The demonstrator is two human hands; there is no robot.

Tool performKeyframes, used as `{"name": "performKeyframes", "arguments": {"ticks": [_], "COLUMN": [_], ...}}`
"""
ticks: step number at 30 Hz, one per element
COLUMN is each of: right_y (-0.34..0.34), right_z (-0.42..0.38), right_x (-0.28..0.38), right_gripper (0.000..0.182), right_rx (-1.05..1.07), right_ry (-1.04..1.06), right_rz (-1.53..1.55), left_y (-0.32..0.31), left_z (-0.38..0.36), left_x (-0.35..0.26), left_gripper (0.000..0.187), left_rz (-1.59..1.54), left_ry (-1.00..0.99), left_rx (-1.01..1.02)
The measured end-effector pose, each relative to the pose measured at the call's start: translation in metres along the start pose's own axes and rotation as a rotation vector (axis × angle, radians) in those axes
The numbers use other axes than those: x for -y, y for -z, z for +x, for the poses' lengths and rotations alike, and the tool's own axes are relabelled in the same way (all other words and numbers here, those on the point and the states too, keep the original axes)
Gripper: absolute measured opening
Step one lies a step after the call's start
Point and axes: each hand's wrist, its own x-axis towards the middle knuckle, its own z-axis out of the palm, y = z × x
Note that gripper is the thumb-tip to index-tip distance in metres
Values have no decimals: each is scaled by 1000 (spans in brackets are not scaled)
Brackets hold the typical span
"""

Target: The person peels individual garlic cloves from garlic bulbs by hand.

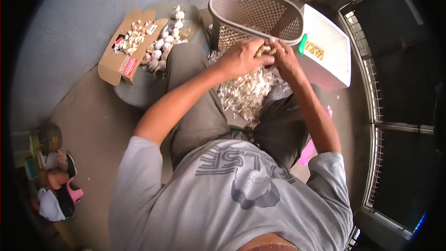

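Note:
In front of my lap, both hands come together over a pile of pale garlic skins (248, 94). My left hand (239, 58) is closed with its fingers curled around pale tan garlic (265, 50). Against the same garlic press the bent fingers and thumb of my right hand (284, 59). Part of the garlic is hidden behind the fingers. Just beyond the hands stands a brown woven plastic basket (255, 0). A green object (303, 44) lies at the near rim of a white box (337, 56), close to my right hand.
Whole garlic bulbs (166, 44) lie on a grey round surface (127, 94) at the left. An opened cardboard box (109, 67) there holds loose garlic cloves (133, 39). Small yellowish pieces (314, 51) sit inside the white box. Another person (56, 188) is at the lower left.

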Motion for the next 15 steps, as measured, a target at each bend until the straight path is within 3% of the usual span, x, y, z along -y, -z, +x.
{"name": "performKeyframes", "arguments": {"ticks": [1, 4, 7, 9, 13, 15], "right_y": [1, 7, 7, 14, 7, 5], "right_z": [3, 23, 21, 19, 20, 19], "right_x": [2, -27, -39, -41, -51, -44], "right_gripper": [52, 54, 63, 67, 74, 74], "right_rx": [92, 87, 89, 187, 64, 56], "right_ry": [-25, -61, -156, -191, -173, -180], "right_rz": [-13, 140, 116, 64, 233, 350], "left_y": [-2, -6, -27, -30, -24, -29], "left_z": [3, 23, 28, 30, 41, 47], "left_x": [13, 34, 63, 74, 72, 81], "left_gripper": [41, 33, 41, 43, 34, 29], "left_rz": [-54, -254, -291, -410, -874, -928], "left_ry": [76, 259, 135, 339, 618, 597], "left_rx": [14, 45, -49, 91, 196, 170]}}
